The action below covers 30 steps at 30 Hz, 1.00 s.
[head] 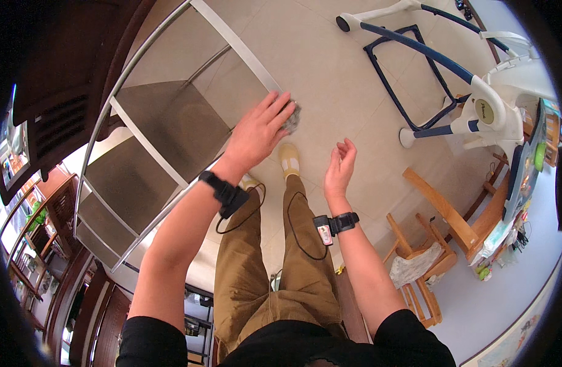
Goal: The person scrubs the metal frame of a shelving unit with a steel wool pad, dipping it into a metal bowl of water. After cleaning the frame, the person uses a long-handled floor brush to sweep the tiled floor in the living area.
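Observation:
My left hand [262, 126] lies over a grey, fuzzy wad [292, 120], possibly a cleaning cloth, holding it at the corner of a metal-framed rack. The fingers hide part of the wad and the frame's corner. A pale metal crossbar [237, 43] runs up and left from that hand to a curved tubular rail [136, 69]. Dark brown panels [170, 121] sit in the rack below. To the right, my right hand [340, 169] hangs above the tiled floor, loosely curled and holding nothing. Each wrist wears a black strap with a small cabled device.
A white and blue folding frame [418, 52] bearing writing stands on the floor [317, 59] at upper right. Below it are a wooden chair [423, 264] with a cloth and another wooden piece [441, 208]. Dark wooden furniture [74, 87] borders the rack at left. My feet are beneath my hands.

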Available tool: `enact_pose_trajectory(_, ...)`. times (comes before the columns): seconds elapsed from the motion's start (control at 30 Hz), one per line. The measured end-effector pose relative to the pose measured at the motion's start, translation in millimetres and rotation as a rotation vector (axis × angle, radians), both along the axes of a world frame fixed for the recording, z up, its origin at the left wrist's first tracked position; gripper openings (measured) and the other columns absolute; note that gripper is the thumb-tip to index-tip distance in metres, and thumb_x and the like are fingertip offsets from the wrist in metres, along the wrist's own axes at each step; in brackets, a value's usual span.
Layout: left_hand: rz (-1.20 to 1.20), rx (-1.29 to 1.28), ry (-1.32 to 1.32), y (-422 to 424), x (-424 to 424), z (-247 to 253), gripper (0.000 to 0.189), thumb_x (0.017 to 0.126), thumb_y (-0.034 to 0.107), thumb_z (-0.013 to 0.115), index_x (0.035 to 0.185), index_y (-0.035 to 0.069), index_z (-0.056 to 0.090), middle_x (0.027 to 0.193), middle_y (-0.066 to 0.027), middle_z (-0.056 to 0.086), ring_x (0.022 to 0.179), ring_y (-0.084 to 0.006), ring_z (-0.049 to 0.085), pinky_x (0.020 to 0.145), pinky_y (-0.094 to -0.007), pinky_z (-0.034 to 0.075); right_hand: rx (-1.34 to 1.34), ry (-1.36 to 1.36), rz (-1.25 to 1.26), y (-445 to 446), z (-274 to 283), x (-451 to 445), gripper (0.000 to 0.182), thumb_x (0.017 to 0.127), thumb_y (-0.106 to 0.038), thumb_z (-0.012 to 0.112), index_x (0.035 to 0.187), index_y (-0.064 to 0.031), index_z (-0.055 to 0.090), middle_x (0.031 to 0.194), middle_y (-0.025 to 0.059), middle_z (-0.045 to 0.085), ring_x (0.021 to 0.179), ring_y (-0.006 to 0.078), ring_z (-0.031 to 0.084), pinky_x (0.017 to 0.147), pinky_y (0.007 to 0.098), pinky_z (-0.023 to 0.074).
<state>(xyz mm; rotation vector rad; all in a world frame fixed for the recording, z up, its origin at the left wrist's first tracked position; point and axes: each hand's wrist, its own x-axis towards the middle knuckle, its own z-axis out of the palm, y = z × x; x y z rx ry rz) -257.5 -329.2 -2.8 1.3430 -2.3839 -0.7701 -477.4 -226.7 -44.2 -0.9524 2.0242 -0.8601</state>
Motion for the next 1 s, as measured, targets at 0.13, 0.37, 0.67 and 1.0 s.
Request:
enact_pose_trajectory(0.13,0.077,-0.110,-0.209,31,2,5,0.057,0.082,0.007,0.063,0.138,0.006,0.052,0.142,-0.0073,0.048,0.112,-0.0269,0.055,0.093,-0.0361,0.048,0.026,-0.014,-0.048,11,-1,-12,0.043,0.097,-0.014,0.055,0.136,0.0008,0.043,0.120,0.0159,0.055,0.110,0.0274,0.055,0.098,0.0405,0.0441)
enact_pose_trajectory(0.37,0.085,-0.176,-0.249,17,-20,-2,0.057,0.079,0.004,0.058,0.136,0.002,0.052,0.122,-0.0079,0.053,0.102,-0.0231,0.056,0.085,-0.0347,0.049,0.050,-0.026,0.040,14,0,16,0.046,0.095,-0.011,0.058,0.136,0.0009,0.042,0.124,0.0168,0.053,0.113,0.0281,0.054,0.101,0.0412,0.0427)
enact_pose_trajectory(0.67,0.148,-0.239,-0.254,22,-21,-2,0.052,0.080,0.008,0.059,0.132,0.002,0.055,0.112,-0.0054,0.056,0.099,-0.0213,0.058,0.082,-0.0337,0.050,-0.091,0.001,0.105,-13,10,34,0.045,0.093,-0.011,0.061,0.132,0.0018,0.045,0.122,0.0173,0.054,0.112,0.0295,0.054,0.101,0.0416,0.0427)
enact_pose_trajectory(1.0,0.417,-0.172,-0.380,32,-21,-25,0.021,0.081,0.030,0.067,0.088,0.011,0.060,0.088,-0.0053,0.054,0.088,-0.0228,0.055,0.074,-0.0349,0.045,-0.324,0.257,0.427,-152,-18,67,0.040,0.097,-0.025,0.055,0.126,0.0023,0.053,0.118,0.0213,0.058,0.110,0.0364,0.056,0.096,0.0458,0.0435)
